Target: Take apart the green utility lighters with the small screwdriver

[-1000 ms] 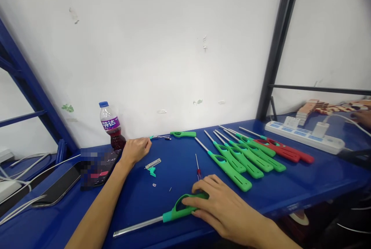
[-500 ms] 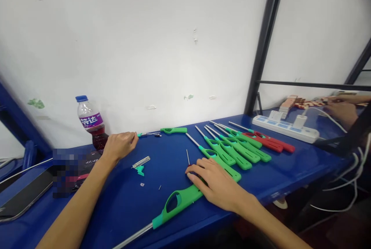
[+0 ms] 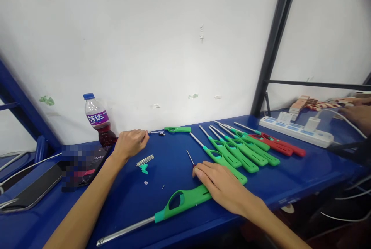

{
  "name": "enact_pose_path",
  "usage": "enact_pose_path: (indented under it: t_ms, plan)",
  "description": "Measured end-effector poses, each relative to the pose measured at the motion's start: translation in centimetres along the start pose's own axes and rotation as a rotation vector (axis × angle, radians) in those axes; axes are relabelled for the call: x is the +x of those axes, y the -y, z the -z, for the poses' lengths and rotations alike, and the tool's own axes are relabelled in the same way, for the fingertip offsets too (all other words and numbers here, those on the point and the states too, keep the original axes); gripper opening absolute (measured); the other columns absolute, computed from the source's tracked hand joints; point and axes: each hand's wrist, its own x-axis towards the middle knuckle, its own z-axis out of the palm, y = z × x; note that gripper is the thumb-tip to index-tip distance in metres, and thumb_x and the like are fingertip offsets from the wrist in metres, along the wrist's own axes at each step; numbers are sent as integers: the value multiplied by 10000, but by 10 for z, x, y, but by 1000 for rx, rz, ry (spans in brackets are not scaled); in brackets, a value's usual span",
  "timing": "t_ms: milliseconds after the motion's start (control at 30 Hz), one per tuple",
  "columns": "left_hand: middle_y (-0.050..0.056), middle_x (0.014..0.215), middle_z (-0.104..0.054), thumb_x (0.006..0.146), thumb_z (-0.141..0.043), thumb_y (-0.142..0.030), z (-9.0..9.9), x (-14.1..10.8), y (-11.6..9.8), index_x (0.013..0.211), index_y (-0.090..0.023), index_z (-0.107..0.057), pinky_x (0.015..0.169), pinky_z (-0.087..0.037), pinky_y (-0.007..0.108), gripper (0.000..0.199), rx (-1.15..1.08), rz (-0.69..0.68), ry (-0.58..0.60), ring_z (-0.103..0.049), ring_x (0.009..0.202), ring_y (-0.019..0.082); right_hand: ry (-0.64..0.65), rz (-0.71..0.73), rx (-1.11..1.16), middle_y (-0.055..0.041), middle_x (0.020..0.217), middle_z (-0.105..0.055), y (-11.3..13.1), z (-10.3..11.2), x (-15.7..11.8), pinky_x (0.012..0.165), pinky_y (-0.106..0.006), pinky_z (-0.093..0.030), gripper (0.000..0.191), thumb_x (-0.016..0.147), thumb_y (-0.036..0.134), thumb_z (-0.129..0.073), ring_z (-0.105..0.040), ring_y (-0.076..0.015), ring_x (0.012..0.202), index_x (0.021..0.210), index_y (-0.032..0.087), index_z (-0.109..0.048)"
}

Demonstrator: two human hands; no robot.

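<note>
My left hand [image 3: 131, 143] is closed near the wall, fingertips pinched over the end of a small wired part [image 3: 158, 132]. What is between those fingertips is hidden. My right hand [image 3: 222, 181] rests palm down over the handle of a green long-necked lighter [image 3: 187, 199], with its fingers curled on the dark red handle of a thin screwdriver [image 3: 190, 158]. The metal shaft points away toward the wall. Between my hands lie a clear fuel tube [image 3: 145, 160], a teal trigger piece [image 3: 144, 168], a small pale piece [image 3: 146, 182] and a tiny metal pin [image 3: 163, 187].
Several green lighters [image 3: 230, 144] and red ones [image 3: 274, 143] lie in a row at right. A green lighter shell [image 3: 181, 129] is by the wall. Left stand a drink bottle [image 3: 98, 119] and a phone [image 3: 92, 164]. A power strip [image 3: 295, 131] sits far right, near another person's hand [image 3: 358, 114].
The view has shifted a little. My left hand has moved slightly right, covering the teal end of the wired part. The screwdriver shaft now leans more to the left.
</note>
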Motion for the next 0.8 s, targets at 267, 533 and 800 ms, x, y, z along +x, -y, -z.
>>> enact_pose_path:
  t_ms: [267, 533, 800]
  plan:
    - [85, 1226, -706, 1050, -693, -408, 3, 3, -21, 1272, -178, -670, 854, -640, 405, 320, -39, -67, -13, -718, 998, 215, -23, 23, 20, 13, 818, -675, 2, 0, 2, 741, -337, -437, 408, 1179, 366, -368, -636, -189, 742, 867, 240, -599]
    - [-47, 696, -585, 1067, -636, -425, 56, 11, -59, 812, -181, -623, 612, -517, 274, 353, -35, -82, -176, -562, 592, 119, -349, 16, 146, -1, 917, -731, -6, -5, -1, 694, -327, -496, 132, 1078, 370, -636, -657, -185, 740, 1068, 260, -708]
    - [40, 886, -752, 1018, -567, -258, 107, -105, -181, 1072, -281, -701, 689, -632, 337, 146, -179, -86, -185, -732, 834, 238, -819, 207, 330, -19, 925, -696, -11, 0, -6, 621, -283, -533, 127, 1068, 231, -655, -649, -173, 758, 1107, 300, -755]
